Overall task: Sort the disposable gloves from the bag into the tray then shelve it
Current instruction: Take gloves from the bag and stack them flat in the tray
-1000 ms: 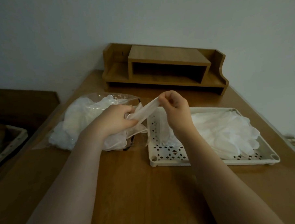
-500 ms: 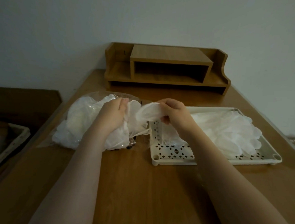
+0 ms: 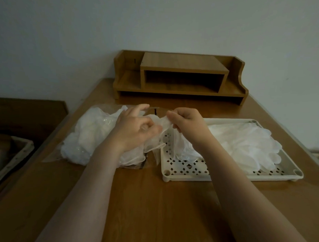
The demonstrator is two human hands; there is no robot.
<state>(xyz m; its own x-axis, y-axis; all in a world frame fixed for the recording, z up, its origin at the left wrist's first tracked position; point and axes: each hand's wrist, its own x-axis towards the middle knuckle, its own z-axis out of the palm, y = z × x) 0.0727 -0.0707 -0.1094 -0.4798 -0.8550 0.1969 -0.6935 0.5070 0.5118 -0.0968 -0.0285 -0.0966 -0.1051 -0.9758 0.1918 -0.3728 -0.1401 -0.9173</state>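
Both hands work one glove (image 3: 163, 123) loose over the gap between the bag (image 3: 93, 136) and the tray (image 3: 230, 175). The left hand (image 3: 135, 130) pinches its crumpled end; the right hand (image 3: 187, 123) has fingers curled tight on the other. The glove runs left to right, its body drooping over the tray's near-left corner. Next, I'd guess, it must be smoothed and laid on the stack (image 3: 247, 144).

I see both bare forearms reaching forward, left hand (image 3: 135, 130) and right hand (image 3: 187, 121) close together, fingers curled, pinching.
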